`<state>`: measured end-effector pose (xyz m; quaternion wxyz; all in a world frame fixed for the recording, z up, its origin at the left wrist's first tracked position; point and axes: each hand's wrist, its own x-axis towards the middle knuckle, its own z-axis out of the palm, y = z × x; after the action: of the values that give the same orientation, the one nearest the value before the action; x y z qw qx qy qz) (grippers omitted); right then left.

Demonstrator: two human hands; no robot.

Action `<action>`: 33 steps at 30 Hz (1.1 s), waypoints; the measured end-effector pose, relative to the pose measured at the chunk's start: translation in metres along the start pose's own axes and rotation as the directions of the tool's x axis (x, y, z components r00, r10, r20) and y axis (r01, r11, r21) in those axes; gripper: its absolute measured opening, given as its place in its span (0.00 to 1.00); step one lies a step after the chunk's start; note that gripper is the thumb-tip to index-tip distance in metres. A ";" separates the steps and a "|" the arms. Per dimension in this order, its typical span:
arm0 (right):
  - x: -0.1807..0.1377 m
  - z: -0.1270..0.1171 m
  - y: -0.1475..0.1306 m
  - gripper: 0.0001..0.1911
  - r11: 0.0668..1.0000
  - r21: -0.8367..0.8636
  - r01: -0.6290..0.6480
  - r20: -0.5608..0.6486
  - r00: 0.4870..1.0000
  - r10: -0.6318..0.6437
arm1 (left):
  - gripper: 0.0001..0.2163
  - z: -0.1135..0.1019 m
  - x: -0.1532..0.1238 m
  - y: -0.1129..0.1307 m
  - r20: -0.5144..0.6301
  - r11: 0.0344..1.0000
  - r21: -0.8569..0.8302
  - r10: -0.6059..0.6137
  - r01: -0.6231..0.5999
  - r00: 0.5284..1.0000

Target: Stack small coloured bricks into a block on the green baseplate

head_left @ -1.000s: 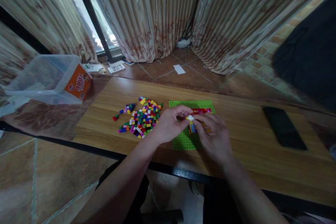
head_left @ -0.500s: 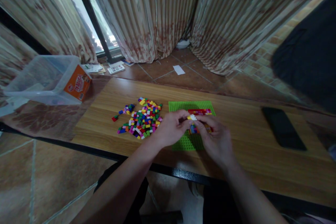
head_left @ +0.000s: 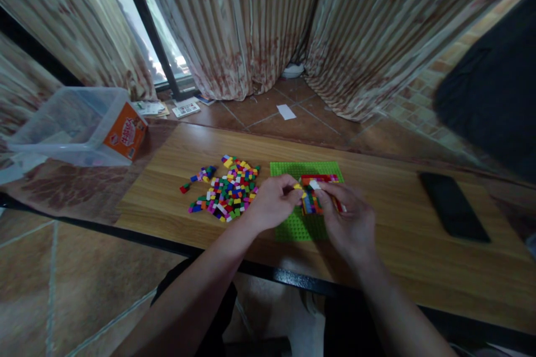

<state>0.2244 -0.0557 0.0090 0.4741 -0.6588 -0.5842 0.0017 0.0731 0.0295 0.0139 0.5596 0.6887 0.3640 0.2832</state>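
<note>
A green studded baseplate (head_left: 299, 227) lies on the wooden table (head_left: 389, 234). A patch of small coloured bricks (head_left: 310, 201) is built on it, with a red row at its far edge. My left hand (head_left: 272, 203) is curled, its fingertips pinching a small yellow brick (head_left: 297, 186) at the patch's left side. My right hand (head_left: 349, 220) rests over the patch's right side, fingers bent, thumb and forefinger pinched on a small white brick (head_left: 314, 184). A loose heap of small coloured bricks (head_left: 228, 189) lies just left of the baseplate.
A black phone (head_left: 453, 206) lies flat on the table's right part. A clear plastic tub (head_left: 69, 125) with an orange label stands on a surface at the left. Curtains, a window frame and papers on the tiled floor lie beyond the table. A dark shape fills the upper right.
Both hands have shifted slightly right over the baseplate, and more of the built brick patch shows between them. The white brick has moved with the fingertips.
</note>
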 end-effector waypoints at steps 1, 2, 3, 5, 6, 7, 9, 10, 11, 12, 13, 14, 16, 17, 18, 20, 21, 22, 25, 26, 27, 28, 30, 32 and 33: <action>0.001 -0.002 0.002 0.10 1.000 -0.001 -0.017 -0.010 1.000 0.017 | 0.07 -0.002 0.001 0.000 -0.006 1.000 0.004 -0.026 0.026 1.000; 0.002 -0.004 0.004 0.11 0.999 -0.006 -0.032 -0.012 0.999 0.031 | 0.07 -0.004 0.002 0.000 -0.016 0.998 -0.004 -0.055 0.055 0.998; 0.003 -0.006 0.006 0.11 0.999 -0.016 -0.044 -0.008 0.999 0.044 | 0.08 -0.006 0.003 -0.001 -0.028 0.996 -0.024 -0.085 0.084 0.996; 0.003 -0.009 0.009 0.12 0.997 -0.038 -0.060 0.004 0.998 0.060 | 0.09 -0.008 0.005 -0.002 -0.051 0.988 -0.087 -0.129 0.124 0.990; 0.002 -0.010 0.009 0.12 0.997 -0.046 -0.065 0.006 0.998 0.065 | 0.10 -0.009 0.006 -0.002 -0.058 0.984 -0.117 -0.144 0.136 0.988; 0.002 -0.010 0.010 0.12 0.996 -0.052 -0.067 0.003 0.998 0.067 | 0.10 -0.009 0.007 -0.003 -0.062 0.980 -0.142 -0.153 0.143 0.986; 0.001 -0.010 0.010 0.12 0.996 -0.063 -0.063 -0.006 0.998 0.063 | 0.11 -0.008 0.008 -0.004 -0.062 0.976 -0.162 -0.157 0.145 0.986; 0.001 -0.010 0.010 0.11 0.996 -0.069 -0.061 -0.011 0.998 0.060 | 0.11 -0.008 0.008 -0.004 -0.058 0.976 -0.159 -0.158 0.147 0.986; 0.001 -0.011 0.011 0.11 0.995 -0.075 -0.059 -0.015 0.998 0.058 | 0.11 -0.007 0.008 -0.004 -0.053 0.977 -0.151 -0.162 0.152 0.985; 0.001 -0.012 0.011 0.11 0.995 -0.081 -0.059 -0.020 0.998 0.058 | 0.12 -0.007 0.008 -0.004 -0.049 0.977 -0.142 -0.167 0.158 0.985; 0.001 -0.013 0.011 0.11 0.994 -0.087 -0.060 -0.024 0.998 0.059 | 0.12 -0.007 0.008 -0.004 -0.044 0.977 -0.135 -0.172 0.165 0.984; 0.002 -0.015 0.012 0.11 0.993 -0.096 -0.063 -0.032 0.998 0.060 | 0.12 -0.006 0.008 -0.005 -0.040 0.977 -0.132 -0.176 0.170 0.984; 0.002 -0.019 0.012 0.11 0.991 -0.120 -0.059 -0.043 0.998 0.054 | 0.11 -0.006 0.008 -0.006 -0.028 0.977 -0.134 -0.169 0.164 0.985; 0.002 -0.020 0.012 0.10 0.990 -0.132 -0.052 -0.045 0.998 0.047 | 0.10 -0.006 0.007 -0.007 -0.022 0.979 -0.134 -0.158 0.154 0.987; 0.002 -0.020 0.011 0.10 0.989 -0.139 -0.042 -0.043 0.998 0.036 | 0.09 -0.006 0.007 -0.008 -0.015 0.981 -0.130 -0.145 0.142 0.989; -0.001 -0.017 0.009 0.10 0.990 -0.142 -0.009 -0.022 1.000 0.005 | 0.07 -0.005 0.007 -0.010 -0.008 0.987 -0.112 -0.114 0.112 0.993; -0.003 -0.015 0.008 0.09 0.989 -0.146 0.013 -0.006 1.000 -0.014 | 0.06 -0.005 0.007 -0.011 -0.004 0.990 -0.101 -0.096 0.095 0.995; -0.005 -0.012 0.007 0.09 0.987 -0.156 0.036 0.007 0.999 -0.036 | 0.04 -0.005 0.007 -0.012 0.000 0.993 -0.089 -0.077 0.076 0.997; -0.009 -0.002 0.002 0.08 0.972 -0.206 0.112 0.045 0.993 -0.105 | 0.03 -0.006 0.008 -0.014 0.017 0.999 -0.040 -0.033 0.034 0.999; -0.009 0.001 0.001 0.09 0.965 -0.224 0.133 0.056 0.991 -0.124 | 0.04 -0.006 0.008 -0.014 0.022 1.000 -0.019 -0.024 0.024 0.999; -0.009 0.003 0.000 0.09 0.959 -0.240 0.149 0.067 0.988 -0.137 | 0.04 -0.006 0.008 -0.014 0.026 1.000 0.001 -0.016 0.016 1.000; -0.009 0.005 -0.001 0.09 0.953 -0.256 0.159 0.075 0.987 -0.145 | 0.05 -0.007 0.008 -0.014 0.028 1.000 0.020 -0.008 0.007 1.000; -0.008 0.007 -0.003 0.09 0.940 -0.292 0.178 0.091 0.983 -0.158 | 0.05 -0.007 0.007 -0.012 0.033 0.999 0.051 0.004 -0.005 0.999; -0.008 0.009 -0.003 0.09 0.921 -0.332 0.204 0.104 0.978 -0.179 | 0.06 -0.008 0.005 -0.011 0.038 0.997 0.079 0.000 -0.003 0.999; -0.008 0.009 -0.003 0.09 0.911 -0.350 0.217 0.105 0.976 -0.192 | 0.06 -0.008 0.005 -0.010 0.042 0.996 0.092 -0.006 0.002 0.999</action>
<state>0.2144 -0.0563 0.0013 0.3228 -0.6690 -0.6563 -0.1324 0.0675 0.0390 0.0056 0.5354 0.7188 0.3659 0.2505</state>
